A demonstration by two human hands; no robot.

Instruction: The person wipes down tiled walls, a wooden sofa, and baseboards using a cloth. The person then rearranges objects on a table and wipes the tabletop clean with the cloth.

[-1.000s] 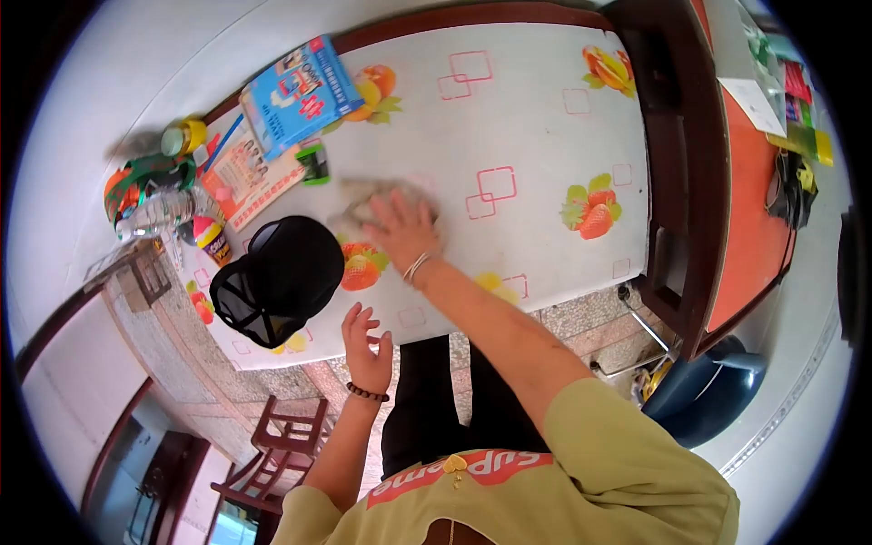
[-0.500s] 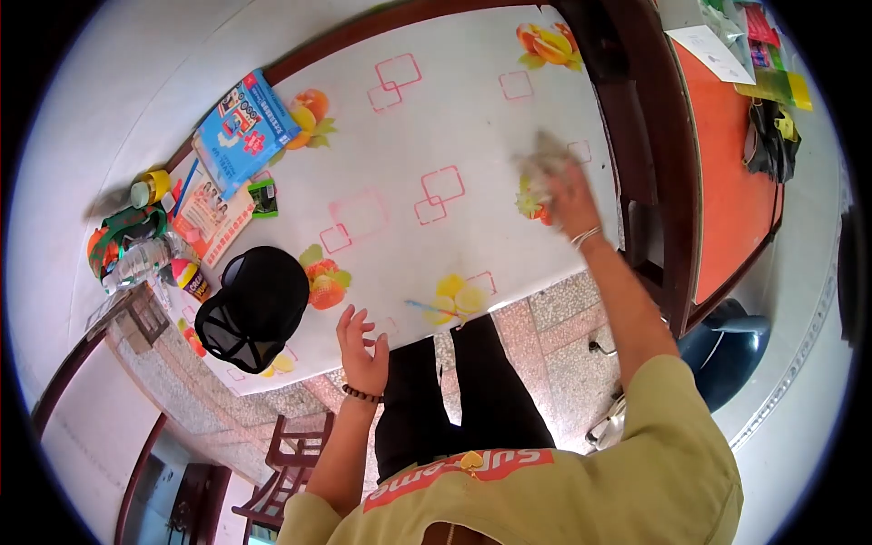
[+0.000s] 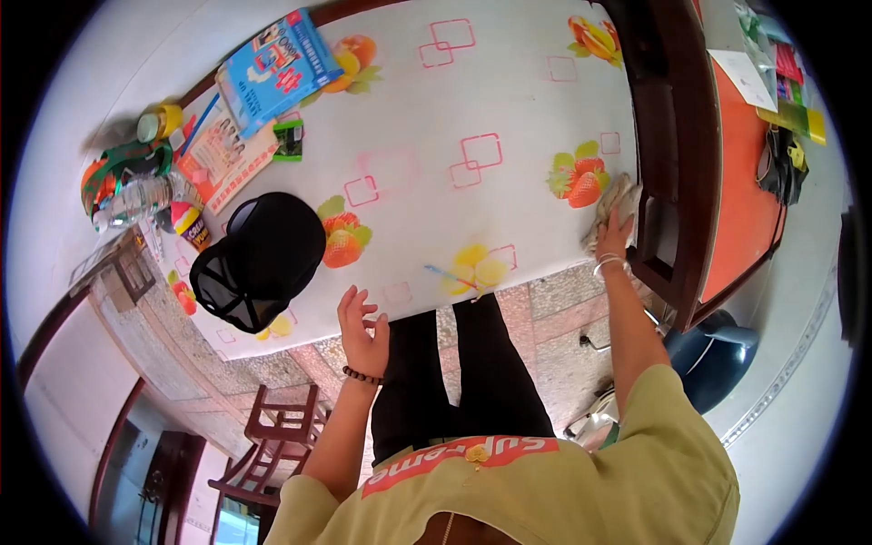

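Observation:
My right hand presses a crumpled, greyish cleaning cloth onto the right edge of the table, near a printed strawberry. Its fingers rest over the cloth's near part. Held just above the table's front edge, my left hand is open with its fingers loosely curled and nothing in it. A black cap lies to the left of that hand. Close to the front edge, a thin blue pen-like stick lies over a printed lemon.
A blue box, an orange leaflet and a green packet lie at the far left. Beside them are a plastic bottle, a yellow-lidded jar and a small tub. Dark wooden furniture borders the right side.
My right hand has swept the cloth right and nearer to me, to the table's right edge. My left hand stays about where it was. The view has shifted a little.

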